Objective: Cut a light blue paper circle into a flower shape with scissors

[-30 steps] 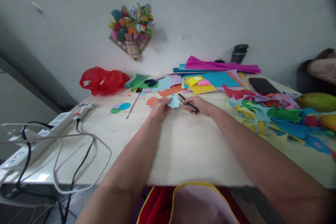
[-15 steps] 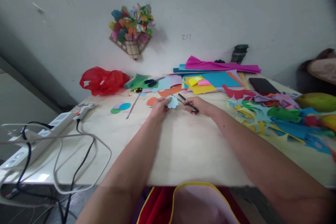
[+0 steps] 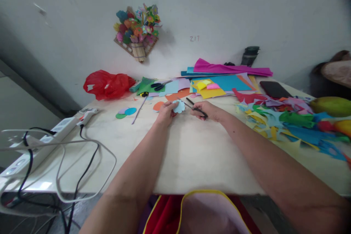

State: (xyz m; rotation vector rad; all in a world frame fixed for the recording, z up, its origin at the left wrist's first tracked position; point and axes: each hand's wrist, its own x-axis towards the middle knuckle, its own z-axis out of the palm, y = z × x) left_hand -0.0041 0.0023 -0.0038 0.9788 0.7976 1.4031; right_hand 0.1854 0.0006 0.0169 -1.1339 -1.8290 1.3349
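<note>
Between thumb and fingers, my left hand (image 3: 166, 112) pinches a light blue paper flower (image 3: 179, 106) with a scalloped edge. My right hand (image 3: 203, 109) is closed round the black handles of a pair of scissors (image 3: 187, 104). Their blades are spread and point left, close to the upper edge of the flower; whether they touch it I cannot tell. Orange paper (image 3: 157, 106) lies just behind my left hand. Further left are a blue paper circle (image 3: 131, 111) and a green one (image 3: 120, 116), partly overlapping a lilac one.
Paper scraps (image 3: 290, 120) are heaped on the right near a dark phone (image 3: 275, 89). Coloured sheets (image 3: 230, 82) and a second pair of scissors (image 3: 160, 86) lie at the back. A red plastic bag (image 3: 106, 84), a power strip (image 3: 44, 146) and loose cables (image 3: 90, 140) are on the left.
The paper flower has shifted and turned slightly to the left in my left hand. My right hand and the scissors stay almost in place.
</note>
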